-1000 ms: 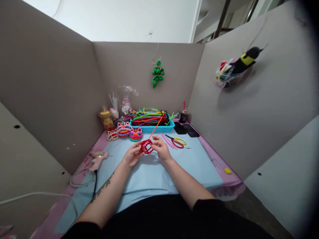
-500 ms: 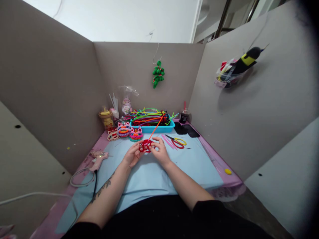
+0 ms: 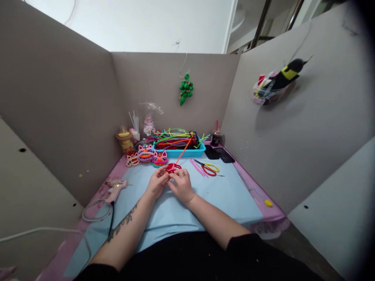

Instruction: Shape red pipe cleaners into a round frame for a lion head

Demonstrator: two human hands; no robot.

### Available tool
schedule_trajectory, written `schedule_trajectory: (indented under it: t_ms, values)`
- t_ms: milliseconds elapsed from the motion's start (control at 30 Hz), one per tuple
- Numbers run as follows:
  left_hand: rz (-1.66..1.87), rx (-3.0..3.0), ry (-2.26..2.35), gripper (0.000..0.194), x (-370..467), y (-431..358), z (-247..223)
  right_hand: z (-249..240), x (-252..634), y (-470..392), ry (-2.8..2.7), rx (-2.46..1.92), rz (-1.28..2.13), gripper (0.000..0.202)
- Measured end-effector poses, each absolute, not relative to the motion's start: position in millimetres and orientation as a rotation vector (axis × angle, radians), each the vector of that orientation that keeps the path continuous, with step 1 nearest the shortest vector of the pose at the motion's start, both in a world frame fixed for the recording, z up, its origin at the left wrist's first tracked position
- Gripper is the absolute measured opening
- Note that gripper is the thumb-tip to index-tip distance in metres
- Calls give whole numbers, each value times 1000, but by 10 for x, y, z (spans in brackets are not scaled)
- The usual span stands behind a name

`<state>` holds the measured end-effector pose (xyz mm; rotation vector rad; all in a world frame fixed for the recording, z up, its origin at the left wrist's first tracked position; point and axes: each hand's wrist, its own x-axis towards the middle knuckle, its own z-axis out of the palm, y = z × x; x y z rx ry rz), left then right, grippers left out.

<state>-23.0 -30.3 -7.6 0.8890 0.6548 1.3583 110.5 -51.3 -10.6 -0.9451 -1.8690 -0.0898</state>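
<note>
Over the middle of the light blue table cover (image 3: pixel 202 203), a red pipe-cleaner piece (image 3: pixel 173 168) bent into loops is held between both hands. My left hand (image 3: pixel 158 181) pinches its left side, thumb and fingers closed. From the right, my right hand (image 3: pixel 182 185) grips its near edge, fingers curled and fingertips close to the left thumb. An orange pipe cleaner (image 3: pixel 184 151) slants up from behind the red piece toward the tray; whether it joins the red piece I cannot tell. The fingers hide part of the red loops.
A blue tray (image 3: pixel 180 153) of colourful pipe cleaners stands behind. Finished animal-face pieces (image 3: pixel 145 153) sit to its left. Scissors (image 3: pixel 208 168) and pink pipe cleaners (image 3: pixel 197 167) lie at right, near black phone-like slabs (image 3: pixel 224 155). A pink glue gun (image 3: pixel 116 190) with its cable rests at left.
My right hand has turned over and come lower and leftward, its fingers now curled at the near edge of the red piece. The hands are closer together, and the red loops have tilted.
</note>
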Motion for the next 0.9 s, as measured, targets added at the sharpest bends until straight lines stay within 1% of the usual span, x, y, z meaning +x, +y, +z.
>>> schedule_trajectory:
  t_ms: [133, 267, 500, 667, 800, 900]
  values:
    - [1361, 934, 674, 48, -203, -327, -65, -122, 1092, -476, -1838, -974, -81, 12]
    - [1371, 921, 673, 45, -197, -310, -79, -108, 1115, -485, -1814, -946, -20, 11]
    - [1553, 814, 785, 42, -250, -213, -148, -102, 1072, -509, -1979, -619, 343, 13]
    - [1545, 785, 801, 43, -249, -223, -120, -85, 1072, -523, -2020, -519, 602, 11]
    - [1527, 845, 815, 41, -251, -237, -114, -96, 1123, -510, -1984, -596, 656, 16]
    - [1523, 926, 826, 39, -249, -238, -135, -124, 1179, -455, -1771, -797, 524, 19]
